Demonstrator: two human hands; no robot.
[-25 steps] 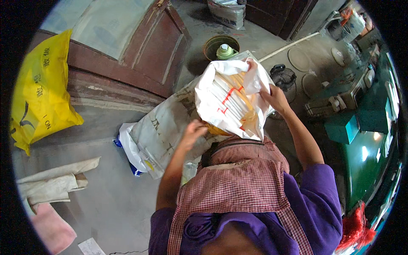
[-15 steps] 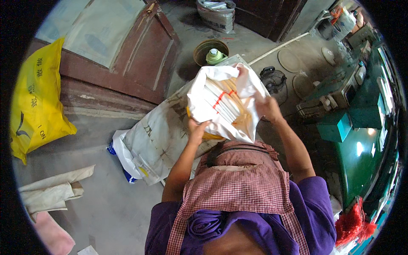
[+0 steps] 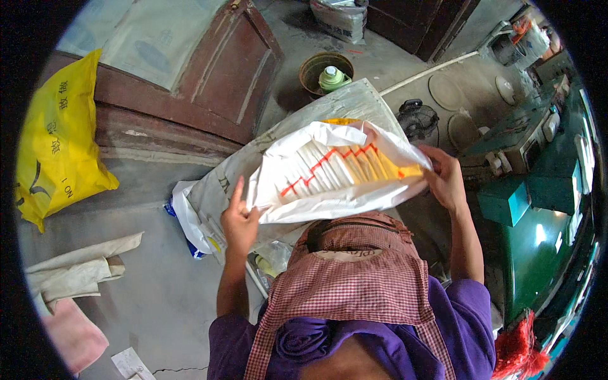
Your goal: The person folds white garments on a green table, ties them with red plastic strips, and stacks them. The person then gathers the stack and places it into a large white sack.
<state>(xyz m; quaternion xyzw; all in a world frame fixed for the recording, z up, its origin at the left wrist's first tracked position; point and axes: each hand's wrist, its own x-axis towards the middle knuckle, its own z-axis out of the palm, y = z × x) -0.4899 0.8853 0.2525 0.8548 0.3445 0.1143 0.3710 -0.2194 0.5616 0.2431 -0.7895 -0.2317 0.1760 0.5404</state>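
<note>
A sack (image 3: 354, 206), white inside with some yellow showing outside, lies with its mouth stretched wide in front of me. Inside it sit packed rows of white and yellowish bundles (image 3: 316, 168) crossed by red bands. My left hand (image 3: 239, 221) is closed on the left corner of the rim, its index finger pointing up. At the opposite corner, my right hand (image 3: 445, 177) pinches the rim between thumb and fingers. Under the sack is a low surface with a stained whitish cover (image 3: 373, 104). The lower part of the sack is hidden.
A full yellow sack (image 3: 66, 139) leans by a brown door (image 3: 221, 82) at left. Beyond the work surface stand a round tub (image 3: 310, 73) with a green bottle (image 3: 332, 79) and a black fan (image 3: 418, 120). Green machinery (image 3: 538, 253) fills the right side. Folded cloth (image 3: 82, 272) lies lower left.
My hands have moved apart, the left one leftward and the right one rightward. The sack's mouth is pulled wider and flatter, and more of the banded rows show.
</note>
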